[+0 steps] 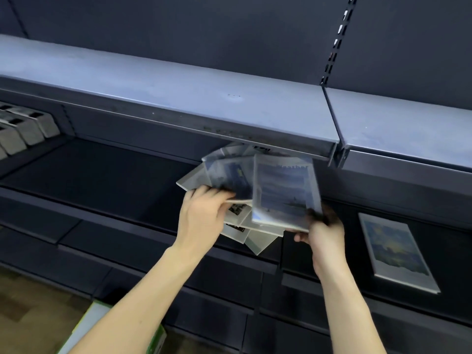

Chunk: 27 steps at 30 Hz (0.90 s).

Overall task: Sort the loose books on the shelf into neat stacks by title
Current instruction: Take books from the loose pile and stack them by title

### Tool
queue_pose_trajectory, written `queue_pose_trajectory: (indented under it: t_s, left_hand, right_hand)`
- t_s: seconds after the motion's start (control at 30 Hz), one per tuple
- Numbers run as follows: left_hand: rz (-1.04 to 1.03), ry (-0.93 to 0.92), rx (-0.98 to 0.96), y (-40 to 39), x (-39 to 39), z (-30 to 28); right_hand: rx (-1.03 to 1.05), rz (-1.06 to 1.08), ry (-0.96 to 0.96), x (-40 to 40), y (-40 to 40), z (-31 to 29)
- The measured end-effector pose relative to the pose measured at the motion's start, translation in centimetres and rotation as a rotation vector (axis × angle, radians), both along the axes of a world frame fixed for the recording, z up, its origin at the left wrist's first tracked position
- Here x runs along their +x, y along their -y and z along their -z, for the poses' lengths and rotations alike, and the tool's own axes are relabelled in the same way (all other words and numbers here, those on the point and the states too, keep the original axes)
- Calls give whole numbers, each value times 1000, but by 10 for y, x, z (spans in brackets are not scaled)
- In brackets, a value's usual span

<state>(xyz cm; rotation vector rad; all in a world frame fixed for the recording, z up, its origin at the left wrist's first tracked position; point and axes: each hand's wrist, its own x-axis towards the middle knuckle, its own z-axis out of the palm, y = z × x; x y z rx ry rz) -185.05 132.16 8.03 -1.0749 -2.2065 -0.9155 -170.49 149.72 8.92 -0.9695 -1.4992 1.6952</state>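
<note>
A loose heap of several thin books (231,175) lies fanned out on the dark lower shelf (102,175), partly under the grey upper shelf. My right hand (323,232) grips the bottom edge of one blue-covered book (284,191), held tilted up above the heap; its cover is blurred. My left hand (204,210) has its fingers curled onto the heap's left side, pinching a book's edge. A single book with a blue and yellow cover (394,251) lies flat by itself on the shelf to the right.
The grey upper shelf (178,98) overhangs the heap closely. Grey boxes (23,131) stand in a row at the far left of the lower shelf. A green-edged carton (89,328) sits on the wooden floor below.
</note>
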Motion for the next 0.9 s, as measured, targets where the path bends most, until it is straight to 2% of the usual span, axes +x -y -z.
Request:
queue_pose_trajectory:
  t_s: [0.1,0.23,0.27,0.33,0.4,0.47,0.53,0.67,0.9]
  left_hand:
    - [93,84,71,-8,29,-5]
    - [314,405,96,-12,46,-9]
    - [312,458,139,-11,43,-11]
    - [145,406,181,-10,29,-15]
    - [-99,343,26,-10,10,-20]
    - [-185,474,-112,-9,-3,-25]
    - [-148,636,-86,-7,-2,-30]
    - [-99,709,-75,-6,16,-29]
    - [53,920,-19,-13,38,-27]
  right_hand:
    - [6,27,3,0,2,4]
    - [-17,79,11,3,-4,7]
    - [-26,85,7,5,-6,8]
    - [-28,87,3,9,-7,9]
    - [-22,84,4,11,-5,9]
    - [-8,74,15,11,0,9]
    - [21,44,8,12,6,8]
    - [151,-7,125,14,17,11]
    - [241,-89,172,11,30,15]
